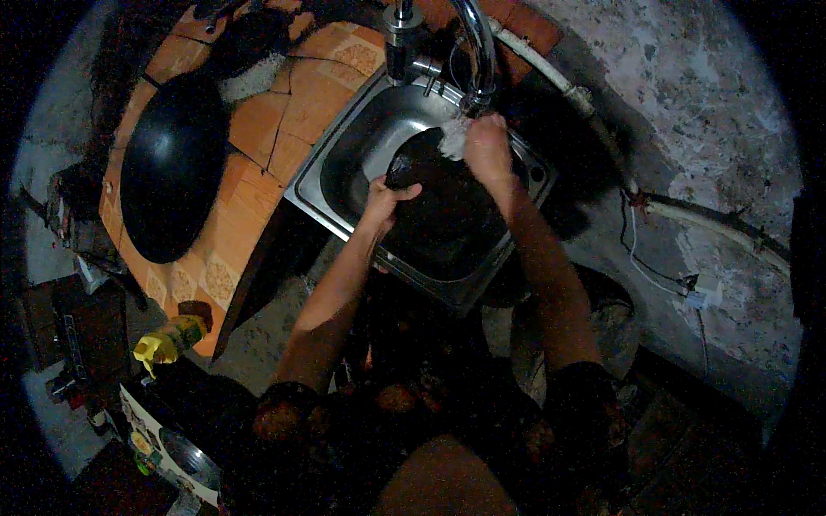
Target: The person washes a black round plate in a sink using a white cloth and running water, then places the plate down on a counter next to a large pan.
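A dark, round, shallow pan (443, 202) lies tilted in the stainless steel sink (366, 125), its far edge under the tap. My left hand (385, 203) grips the pan's left rim, thumb over the inside. Beneath the spout of the curved chrome tap (475, 52), my right hand (489, 150) is closed in a fist over the pan's far right part. Against its left side shows a whitish patch (453, 139); whether that is running water or a scrubber I cannot tell. The pan's lower part is lost in shadow.
On the orange tiled counter (258, 120) at left rests a large black wok-shaped thing (175, 168). A yellow bottle (172, 340) stands by the counter's near corner. A pale pipe (551, 73) runs along the rough wall at right. A bucket-like container (615, 335) sits below the sink.
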`<state>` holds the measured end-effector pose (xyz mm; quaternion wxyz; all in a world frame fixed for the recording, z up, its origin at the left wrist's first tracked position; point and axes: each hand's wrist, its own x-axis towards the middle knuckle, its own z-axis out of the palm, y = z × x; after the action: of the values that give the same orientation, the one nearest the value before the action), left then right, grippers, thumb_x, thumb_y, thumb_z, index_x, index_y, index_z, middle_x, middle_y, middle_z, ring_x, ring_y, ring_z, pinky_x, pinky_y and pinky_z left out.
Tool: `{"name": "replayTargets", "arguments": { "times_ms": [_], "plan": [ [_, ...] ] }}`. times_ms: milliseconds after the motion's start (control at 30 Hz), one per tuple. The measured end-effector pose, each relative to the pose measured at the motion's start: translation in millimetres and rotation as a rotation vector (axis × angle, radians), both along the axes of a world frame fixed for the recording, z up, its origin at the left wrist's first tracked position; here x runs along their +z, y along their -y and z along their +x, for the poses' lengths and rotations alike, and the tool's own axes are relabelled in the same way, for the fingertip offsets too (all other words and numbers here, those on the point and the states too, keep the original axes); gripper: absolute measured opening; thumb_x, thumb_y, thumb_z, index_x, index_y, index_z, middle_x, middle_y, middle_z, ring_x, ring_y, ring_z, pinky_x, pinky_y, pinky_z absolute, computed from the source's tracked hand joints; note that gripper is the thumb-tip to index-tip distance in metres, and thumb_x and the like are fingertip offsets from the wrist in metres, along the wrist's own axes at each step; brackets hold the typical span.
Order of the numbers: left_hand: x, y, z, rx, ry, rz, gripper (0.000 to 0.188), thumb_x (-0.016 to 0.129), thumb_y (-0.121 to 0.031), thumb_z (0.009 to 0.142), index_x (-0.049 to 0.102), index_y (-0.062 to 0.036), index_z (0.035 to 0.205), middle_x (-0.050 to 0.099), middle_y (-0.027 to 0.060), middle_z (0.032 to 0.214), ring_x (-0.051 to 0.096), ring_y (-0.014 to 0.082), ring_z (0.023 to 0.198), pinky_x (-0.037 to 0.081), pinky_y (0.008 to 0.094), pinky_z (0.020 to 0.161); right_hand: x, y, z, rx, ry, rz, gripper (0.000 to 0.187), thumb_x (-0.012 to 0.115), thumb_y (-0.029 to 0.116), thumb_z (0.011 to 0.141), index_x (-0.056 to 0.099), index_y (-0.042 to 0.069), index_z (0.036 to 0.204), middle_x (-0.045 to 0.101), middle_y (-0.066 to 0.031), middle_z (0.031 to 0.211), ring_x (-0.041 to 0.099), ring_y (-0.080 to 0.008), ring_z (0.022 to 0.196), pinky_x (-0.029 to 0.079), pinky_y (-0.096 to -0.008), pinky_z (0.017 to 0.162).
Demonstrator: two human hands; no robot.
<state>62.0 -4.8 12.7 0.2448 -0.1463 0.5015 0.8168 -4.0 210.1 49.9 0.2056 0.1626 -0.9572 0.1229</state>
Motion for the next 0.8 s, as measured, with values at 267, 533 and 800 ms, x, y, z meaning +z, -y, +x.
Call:
{"name": "replayTargets", "arguments": {
  "times_ms": [267,533,800],
  "plan": [
    [-9,4,0,0.150,0.121,0.284,0.035,0.073,-0.006,0.071,0.058,-0.0022,0.103,0.063,0.0087,0.096,0.060,0.0230,0.084,0.049,0.0374,0.078,3,5,11,0.183,-0.038,-0.004,0.015,0.053,-0.002,0.069,0.058,0.003,0.082,0.055,-0.0139,0.081,0.051,-0.0342,0.083,0.039,-0.0453,0.082],
    [-35,3,-11,0.271,0.218,0.464,0.042,0.071,-0.016,0.076,0.055,-0.0037,0.113,0.061,0.0099,0.105,0.058,0.0272,0.094,0.048,0.0436,0.083,-7,-36,38,-0.040,-0.082,0.088,0.011,0.055,0.004,0.070,0.054,0.004,0.081,0.050,-0.0147,0.085,0.047,-0.0331,0.083,0.037,-0.0448,0.076],
    [-38,-5,-5,0.286,0.227,0.469,0.039,0.071,-0.015,0.076,0.056,-0.0040,0.111,0.060,0.0104,0.107,0.058,0.0274,0.096,0.048,0.0439,0.084,-10,55,65,-0.081,0.027,-0.037,0.012,0.053,0.013,0.078,0.056,0.003,0.084,0.056,-0.0129,0.089,0.051,-0.0317,0.093,0.039,-0.0463,0.081]
  ]
}}
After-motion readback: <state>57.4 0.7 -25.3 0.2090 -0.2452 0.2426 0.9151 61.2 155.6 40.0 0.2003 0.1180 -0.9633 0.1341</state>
